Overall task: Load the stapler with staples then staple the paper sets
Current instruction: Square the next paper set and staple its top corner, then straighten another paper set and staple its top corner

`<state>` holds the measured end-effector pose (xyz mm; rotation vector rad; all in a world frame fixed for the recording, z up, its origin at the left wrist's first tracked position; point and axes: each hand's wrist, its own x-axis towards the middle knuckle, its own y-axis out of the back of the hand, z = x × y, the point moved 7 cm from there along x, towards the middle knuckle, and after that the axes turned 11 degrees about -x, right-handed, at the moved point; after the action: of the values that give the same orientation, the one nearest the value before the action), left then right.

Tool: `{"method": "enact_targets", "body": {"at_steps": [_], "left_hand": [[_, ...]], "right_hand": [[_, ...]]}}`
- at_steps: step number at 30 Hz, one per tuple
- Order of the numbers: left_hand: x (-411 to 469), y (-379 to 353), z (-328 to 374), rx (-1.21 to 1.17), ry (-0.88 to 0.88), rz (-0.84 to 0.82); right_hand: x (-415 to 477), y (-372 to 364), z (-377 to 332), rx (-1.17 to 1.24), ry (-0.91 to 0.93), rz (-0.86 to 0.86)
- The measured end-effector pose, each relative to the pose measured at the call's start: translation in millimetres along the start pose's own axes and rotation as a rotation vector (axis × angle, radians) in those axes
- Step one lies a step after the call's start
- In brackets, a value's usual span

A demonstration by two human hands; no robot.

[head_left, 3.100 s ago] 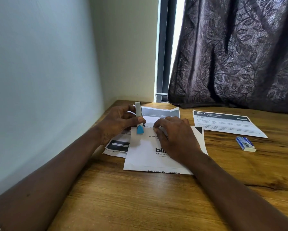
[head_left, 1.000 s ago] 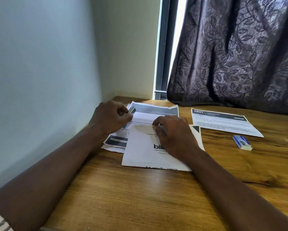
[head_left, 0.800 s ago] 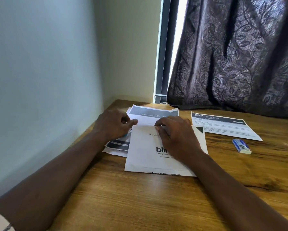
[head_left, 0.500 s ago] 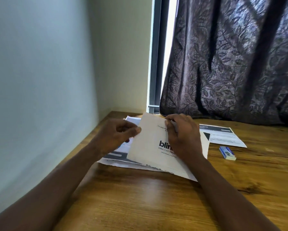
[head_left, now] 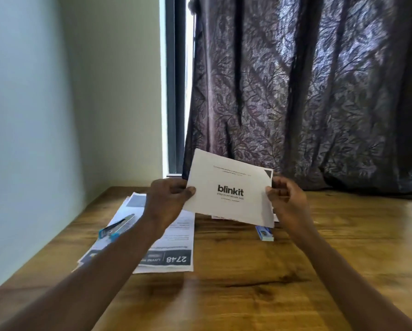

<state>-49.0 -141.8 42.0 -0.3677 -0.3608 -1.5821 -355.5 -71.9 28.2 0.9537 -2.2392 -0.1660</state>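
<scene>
Paper set [head_left: 229,187]: your left hand [head_left: 166,201] and right hand [head_left: 288,199] pinch its sides.
Stapler [head_left: 116,226] lies left of it on loose sheets [head_left: 174,247]; it half hides the staple box [head_left: 264,234].

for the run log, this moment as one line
left hand, right hand: hold blinkit sheet aloft | stapler: on papers | staple box: on table

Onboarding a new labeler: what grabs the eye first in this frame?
The white blinkit paper set, held up mid-frame, left hand pinching its left edge and right hand its right. Behind it a dark leaf-patterned curtain fills the upper right. On the wooden table, the stapler lies on printed sheets at left, and a small staple box shows just below the held paper's right corner.
</scene>
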Motion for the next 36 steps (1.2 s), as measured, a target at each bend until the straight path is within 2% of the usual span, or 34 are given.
{"method": "enact_targets", "body": {"at_steps": [3,6,12,15,20,23,26,36], "left_hand": [[16.8,-38.3,-15.6,0.007,0.040,0.033],[26.3,-65.1,-29.2,0.166,0.044,0.059],[25.7,-92.0,-55.4,0.517,-0.086,-0.087],[27.8,-96.0,-65.9,0.616,-0.085,-0.159],[25.5,-99.8,-80.5,0.822,0.004,-0.308],[20.6,-104.1,-83.0,0.882,-0.006,-0.379],[19.3,-104.5,-79.3,0.880,-0.059,-0.375],[14.7,-104.5,-70.4,0.850,-0.082,-0.372]], "right_hand": [[18.2,10.5,36.4,0.109,-0.129,-0.008],[25.3,13.0,60.6,0.198,-0.176,-0.002],[32.5,8.6,70.2,-0.130,-0.131,0.111],[31.7,0.3,69.7,-0.230,-0.129,0.107],[28.3,-4.5,66.1,-0.513,-0.060,-0.008],[22.9,-10.2,68.7,-0.612,-0.031,-0.202],[13.4,-12.1,70.7,-0.649,-0.029,-0.348],[9.6,-16.9,68.7,-0.760,0.048,-0.373]]}}
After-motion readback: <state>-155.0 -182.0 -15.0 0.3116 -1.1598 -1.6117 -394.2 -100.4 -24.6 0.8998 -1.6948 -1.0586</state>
